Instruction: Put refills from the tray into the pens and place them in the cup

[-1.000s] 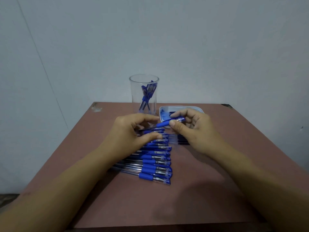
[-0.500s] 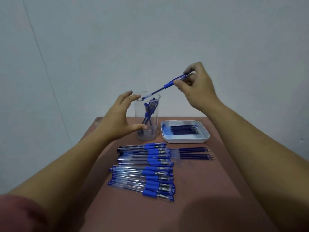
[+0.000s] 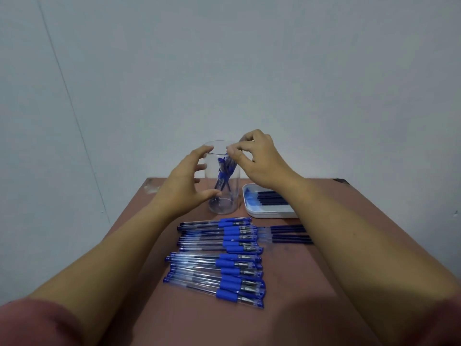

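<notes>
Pale grey wall [image 3: 224, 71] stands behind a reddish-brown table [image 3: 287, 275], and both hands are raised over its far part.

One pen [image 3: 225, 168] is in the cup [image 3: 224, 203], leaning, with its upper end at the rim. The right hand [image 3: 259, 163] is just above the rim, and its thumb and forefinger pinch this upper end, as far as I can see; the other fingers are curled above them. Some more pens lean inside the cup close beside this one, so I cannot separate them well.

The left hand [image 3: 184, 181] is curved around the left side of the cup. Its thumb lies on the lower front of the wall, the forefinger touches near the rim, and the other fingers pass behind the clear plastic. It holds the cup upright on the table.

Under the right wrist is the white tray [image 3: 269, 215], just beside the cup, with dark refills [image 3: 272, 198] lying in it side by side; the wrist hides part of it.

Nearer to the person than both hands, between the two forearms, a row [image 3: 219, 260] of blue-grip pens lies on the table, the pens parallel and close together. A few loose refills [image 3: 287, 233] lie by the right forearm, at the right end of the row, and the arm covers their far ends.

At the bottom left corner a reddish sleeve [image 3: 32, 320] is seen, blurred.
</notes>
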